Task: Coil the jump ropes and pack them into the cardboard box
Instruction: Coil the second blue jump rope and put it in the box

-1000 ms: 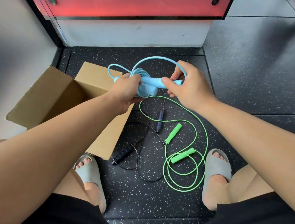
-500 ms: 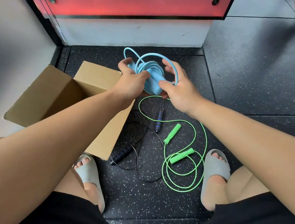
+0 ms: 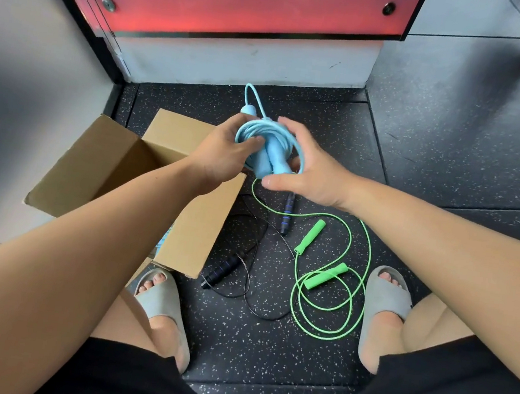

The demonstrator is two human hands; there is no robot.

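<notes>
A light blue jump rope [image 3: 269, 147] is wound into a tight coil around its two handles, with one small loop sticking up behind. My left hand [image 3: 221, 153] grips the coil from the left and my right hand [image 3: 311, 167] cups it from the right, above the box's right edge. The open cardboard box [image 3: 119, 160] sits on the floor at the left; something blue shows inside it low down. A green jump rope [image 3: 329, 290] lies loose on the floor at the right. A black jump rope [image 3: 226, 269] with blue-ringed handles lies between box and green rope.
Dark speckled rubber floor [image 3: 265, 354] all around. A wall with a red panel [image 3: 237, 1] stands close behind, and a grey wall [image 3: 21, 76] is at the left. My feet in grey slides [image 3: 385, 302] flank the ropes, one beside the box's near corner.
The blue rope went from a big open loop to a tight coil around the handles. Both hands turned the bundle upright and closed in on it.
</notes>
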